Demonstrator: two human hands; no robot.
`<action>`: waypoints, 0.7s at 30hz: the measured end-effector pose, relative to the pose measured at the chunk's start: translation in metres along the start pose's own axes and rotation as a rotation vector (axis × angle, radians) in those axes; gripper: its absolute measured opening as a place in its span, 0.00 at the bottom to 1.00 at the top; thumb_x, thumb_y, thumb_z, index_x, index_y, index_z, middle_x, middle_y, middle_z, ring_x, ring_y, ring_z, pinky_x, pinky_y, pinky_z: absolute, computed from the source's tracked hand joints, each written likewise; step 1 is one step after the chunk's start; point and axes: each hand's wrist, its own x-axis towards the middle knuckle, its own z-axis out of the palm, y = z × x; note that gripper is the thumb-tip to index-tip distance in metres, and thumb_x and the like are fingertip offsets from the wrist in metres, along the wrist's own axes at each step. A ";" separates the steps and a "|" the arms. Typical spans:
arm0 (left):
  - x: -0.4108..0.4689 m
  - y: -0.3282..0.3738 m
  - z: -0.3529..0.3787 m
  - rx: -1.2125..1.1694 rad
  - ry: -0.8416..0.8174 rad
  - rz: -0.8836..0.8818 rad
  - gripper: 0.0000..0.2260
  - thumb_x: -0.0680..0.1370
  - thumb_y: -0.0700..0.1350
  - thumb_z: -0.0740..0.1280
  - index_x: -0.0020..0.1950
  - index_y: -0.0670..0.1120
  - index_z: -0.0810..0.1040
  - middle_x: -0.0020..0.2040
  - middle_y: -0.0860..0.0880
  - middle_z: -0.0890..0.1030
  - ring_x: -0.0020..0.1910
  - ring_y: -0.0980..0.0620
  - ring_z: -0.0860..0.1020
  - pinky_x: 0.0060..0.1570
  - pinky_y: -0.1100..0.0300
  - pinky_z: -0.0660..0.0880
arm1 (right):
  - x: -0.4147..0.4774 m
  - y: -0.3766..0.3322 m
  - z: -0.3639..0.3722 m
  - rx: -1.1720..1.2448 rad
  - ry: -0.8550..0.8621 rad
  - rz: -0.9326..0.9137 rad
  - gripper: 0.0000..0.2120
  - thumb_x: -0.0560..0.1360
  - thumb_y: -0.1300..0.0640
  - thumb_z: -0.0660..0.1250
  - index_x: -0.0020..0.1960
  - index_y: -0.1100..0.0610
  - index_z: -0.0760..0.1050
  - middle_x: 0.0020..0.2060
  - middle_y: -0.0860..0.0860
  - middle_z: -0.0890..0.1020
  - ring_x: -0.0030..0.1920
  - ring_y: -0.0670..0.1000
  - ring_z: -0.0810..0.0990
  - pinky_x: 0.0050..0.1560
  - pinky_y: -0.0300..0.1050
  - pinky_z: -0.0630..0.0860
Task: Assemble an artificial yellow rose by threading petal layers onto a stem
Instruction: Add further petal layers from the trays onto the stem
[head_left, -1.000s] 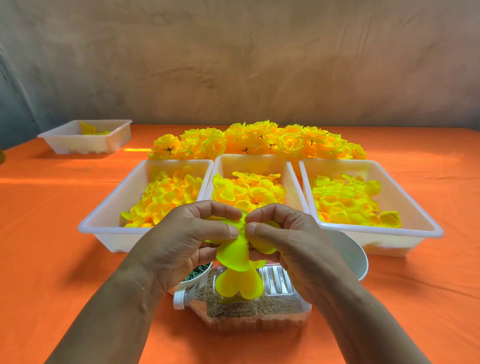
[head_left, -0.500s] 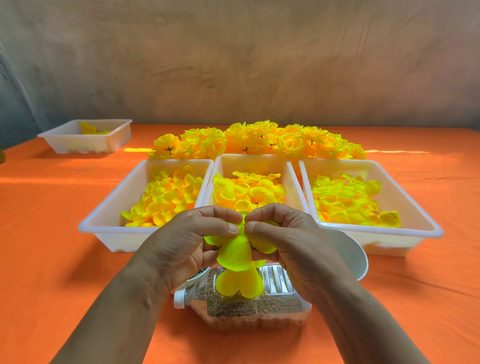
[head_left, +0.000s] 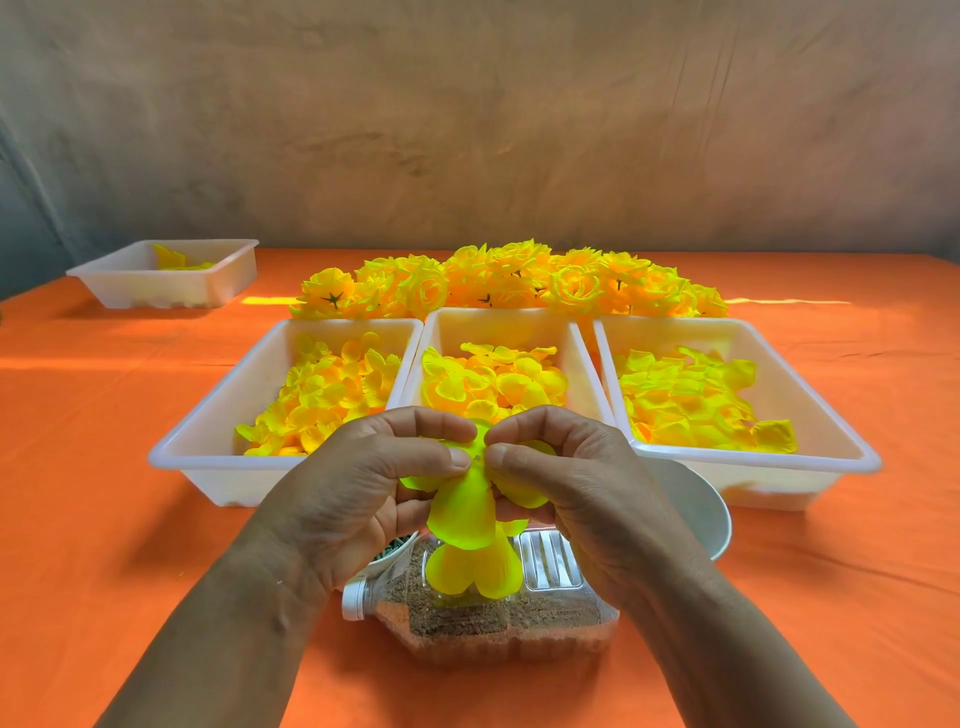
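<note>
Little is changing from a second ago: the left hand (head_left: 363, 483) and right hand (head_left: 566, 478) are still pinching the yellow petal layer (head_left: 462, 514) together, thumbs nearly meeting at its centre hole, above a sand-filled bottle (head_left: 467, 618). Threading is likely still pending; no stem is showing. White petal trays (head_left: 498, 314) are sitting on an orange tablecloth (head_left: 104, 467) before a bare wall (head_left: 467, 130).
</note>
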 end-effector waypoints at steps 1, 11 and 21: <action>0.000 -0.001 -0.001 0.006 -0.006 0.001 0.13 0.70 0.37 0.73 0.53 0.47 0.84 0.50 0.41 0.85 0.48 0.43 0.84 0.45 0.52 0.80 | 0.000 0.000 0.000 0.002 -0.001 0.000 0.09 0.72 0.67 0.71 0.38 0.55 0.82 0.35 0.53 0.83 0.36 0.53 0.83 0.39 0.49 0.83; -0.003 -0.005 -0.003 0.017 -0.035 -0.024 0.15 0.70 0.40 0.74 0.57 0.47 0.83 0.51 0.43 0.85 0.49 0.44 0.84 0.46 0.52 0.80 | 0.001 0.002 -0.001 -0.023 0.012 0.010 0.08 0.73 0.66 0.71 0.39 0.55 0.82 0.34 0.50 0.83 0.36 0.51 0.83 0.39 0.49 0.83; -0.021 0.002 0.031 0.048 0.113 -0.002 0.11 0.60 0.36 0.74 0.40 0.47 0.85 0.41 0.41 0.85 0.37 0.46 0.84 0.32 0.58 0.79 | -0.002 0.011 -0.005 -0.169 0.006 0.106 0.05 0.74 0.64 0.69 0.41 0.57 0.79 0.31 0.54 0.81 0.32 0.50 0.80 0.30 0.41 0.76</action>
